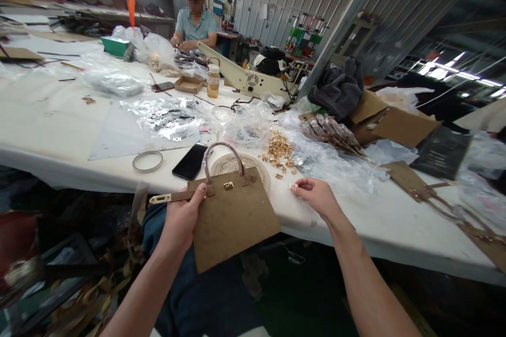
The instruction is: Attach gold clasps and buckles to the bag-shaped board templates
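Observation:
My left hand [182, 218] grips the left edge of a flat brown bag panel [233, 221], thumb on its face. The panel has a curved handle [223, 155], a small gold clasp [228, 185] and a side strap with a gold tip [160, 199]. It hangs over the near edge of the white table [59, 131]. My right hand [316, 195] rests on the table to the right, fingers pinched on a small gold metal fitting [293, 185]. A heap of gold fittings [279, 151] lies just beyond it.
A black phone [190, 161], a metal ring [147, 161] and a coiled cord spool [233, 164] lie near the panel. Clear plastic bags, cardboard pieces, more brown panels [427, 189] and strap bundles [328, 131] cover the right. Another person sits at the far end beside a cream machine [245, 76].

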Motion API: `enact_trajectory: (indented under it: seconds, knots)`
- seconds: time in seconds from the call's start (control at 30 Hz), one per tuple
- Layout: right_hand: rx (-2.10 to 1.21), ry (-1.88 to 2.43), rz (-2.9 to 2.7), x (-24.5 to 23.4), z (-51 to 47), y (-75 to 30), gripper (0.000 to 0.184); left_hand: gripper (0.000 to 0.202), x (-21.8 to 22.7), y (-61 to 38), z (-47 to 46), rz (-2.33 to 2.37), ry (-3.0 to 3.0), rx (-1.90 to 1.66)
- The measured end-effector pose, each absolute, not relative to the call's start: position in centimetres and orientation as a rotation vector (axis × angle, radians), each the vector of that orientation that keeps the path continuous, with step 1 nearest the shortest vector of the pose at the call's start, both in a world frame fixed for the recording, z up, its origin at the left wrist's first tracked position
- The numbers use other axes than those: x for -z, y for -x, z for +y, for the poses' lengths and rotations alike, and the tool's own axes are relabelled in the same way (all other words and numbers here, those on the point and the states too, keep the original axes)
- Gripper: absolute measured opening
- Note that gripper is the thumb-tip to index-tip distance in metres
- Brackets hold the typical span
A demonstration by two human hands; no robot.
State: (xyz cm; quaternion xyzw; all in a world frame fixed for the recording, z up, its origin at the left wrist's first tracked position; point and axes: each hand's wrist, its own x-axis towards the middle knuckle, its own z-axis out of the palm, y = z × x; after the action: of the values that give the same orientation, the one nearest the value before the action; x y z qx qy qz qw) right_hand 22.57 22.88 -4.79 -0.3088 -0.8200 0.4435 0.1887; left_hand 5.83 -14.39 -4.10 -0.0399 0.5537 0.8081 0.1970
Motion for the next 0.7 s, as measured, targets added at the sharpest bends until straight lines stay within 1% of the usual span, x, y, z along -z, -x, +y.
enact_trajectory:
  seconds: [0.07,0.13,0.27,0.37,0.5,0.6,0.63,0.7]
  knots:
    - [-1.349,0.816,-2.197,4.4,22.2,-22.4,0.047,0.069,4.3,-5.9,-14.3,1.544,0.127,-2.257]
    - [-1.321,0.759,-2.201,4.0,21.4,-22.0,0.043,0.067,4.5,-6.0,-14.2,1.543,0.139,-2.255]
    - [-0.968,0.759,-2.395,3.7,20.5,-20.9,0.019,0.067,4.5,-5.9,-14.3,1.585,0.139,-2.269]
    - [-0.736,0.825,-2.474,3.6,20.2,-20.8,0.008,0.068,4.4,-5.7,-14.7,1.625,0.159,-2.273]
    - [-0.412,0.865,-2.492,3.4,19.8,-21.8,0.009,0.068,4.5,-5.5,-14.8,1.643,0.195,-2.260]
    - [-0.181,0.705,-2.569,3.1,19.6,-22.6,0.010,0.068,4.5,-5.5,-14.4,1.669,0.190,-2.266]
    - [-0.173,0.632,-2.605,3.0,19.6,-22.8,0.009,0.068,4.5,-5.5,-14.2,1.676,0.188,-2.267]
    - [-0.266,0.508,-2.662,2.8,20.0,-23.0,0.009,0.067,4.4,-5.6,-14.0,1.676,0.187,-2.267]
